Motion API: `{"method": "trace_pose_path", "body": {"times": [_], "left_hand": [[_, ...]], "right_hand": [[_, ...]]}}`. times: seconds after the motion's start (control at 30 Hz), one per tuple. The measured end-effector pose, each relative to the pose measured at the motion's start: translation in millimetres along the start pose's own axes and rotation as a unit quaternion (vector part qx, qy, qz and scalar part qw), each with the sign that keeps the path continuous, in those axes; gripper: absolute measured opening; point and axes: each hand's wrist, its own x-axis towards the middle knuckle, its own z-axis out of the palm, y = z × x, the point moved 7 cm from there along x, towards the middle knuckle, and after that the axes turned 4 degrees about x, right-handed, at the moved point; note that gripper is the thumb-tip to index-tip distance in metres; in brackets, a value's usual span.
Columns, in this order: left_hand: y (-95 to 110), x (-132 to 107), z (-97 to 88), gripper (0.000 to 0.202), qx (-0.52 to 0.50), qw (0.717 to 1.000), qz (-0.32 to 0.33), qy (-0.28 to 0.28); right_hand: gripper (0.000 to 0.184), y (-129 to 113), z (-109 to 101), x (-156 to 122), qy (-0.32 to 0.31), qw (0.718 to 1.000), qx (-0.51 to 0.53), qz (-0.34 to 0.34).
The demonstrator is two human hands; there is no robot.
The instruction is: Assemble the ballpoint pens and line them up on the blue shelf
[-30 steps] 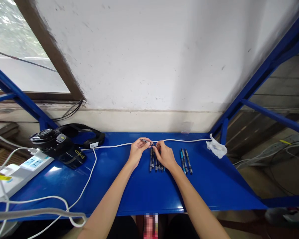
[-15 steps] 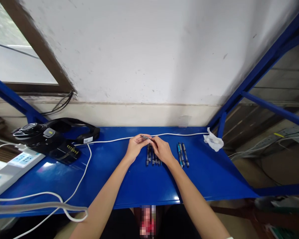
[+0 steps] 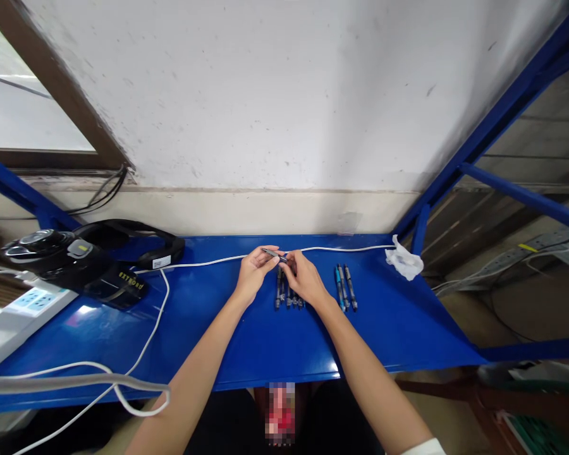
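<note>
A dark pen (image 3: 274, 254) lies slantwise between my two hands, just above the blue table (image 3: 265, 347). My left hand (image 3: 255, 272) grips its left part between thumb and fingers. At the other end, my right hand (image 3: 304, 277) pinches the pen, its fingers hiding that tip. Below the hands, several dark pens (image 3: 289, 301) lie side by side, partly covered by my right hand. To the right of that hand rests a second group of pens (image 3: 345, 288), one of them with a light blue barrel.
A crumpled white tissue (image 3: 404, 261) lies at the right rear. On the left are a black device with a strap (image 3: 95, 265), a white power strip (image 3: 33, 309) and loose white cables (image 3: 146, 347). Blue frame bars (image 3: 455, 151) slope up at the right.
The pen shows more clearly between my hands, and my right hand has turned slightly, its thumb now lower on the pen. The camera view has shifted a little.
</note>
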Motion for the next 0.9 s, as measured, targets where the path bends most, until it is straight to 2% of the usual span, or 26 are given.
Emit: {"method": "trace_pose_path", "body": {"times": [0.13,0.27,0.4,0.53,0.67,0.8,0.9], "left_hand": [[0.0,-0.2,-0.6,0.043,0.003,1.000,0.002,0.005],[0.1,0.1,-0.6,0.043,-0.006,1.000,0.002,0.007],[0.4,0.3,-1.1,0.042,-0.010,1.000,0.003,0.012],[-0.4,0.6,-2.1,0.043,-0.020,1.000,-0.001,0.014],[-0.1,0.8,-3.7,0.043,-0.020,1.000,-0.002,0.022],[1.1,0.6,-4.8,0.041,-0.026,0.999,-0.004,0.029],[1.3,0.6,-6.1,0.042,-0.023,0.999,-0.005,0.033]], "right_hand": [[0.031,-2.9,2.5,0.3,-0.021,0.999,-0.018,-0.019],[0.027,0.0,0.3,0.5,-0.006,1.000,-0.013,0.006],[0.031,-3.4,2.0,0.5,-0.019,0.999,-0.026,-0.014],[0.028,-1.2,-0.3,0.6,0.001,1.000,-0.017,0.000],[0.031,-3.1,2.4,0.5,-0.014,1.000,-0.023,-0.016],[0.028,-0.9,0.2,0.3,0.003,1.000,-0.023,-0.001],[0.035,-2.1,1.6,0.2,-0.007,0.999,-0.031,-0.011]]}}
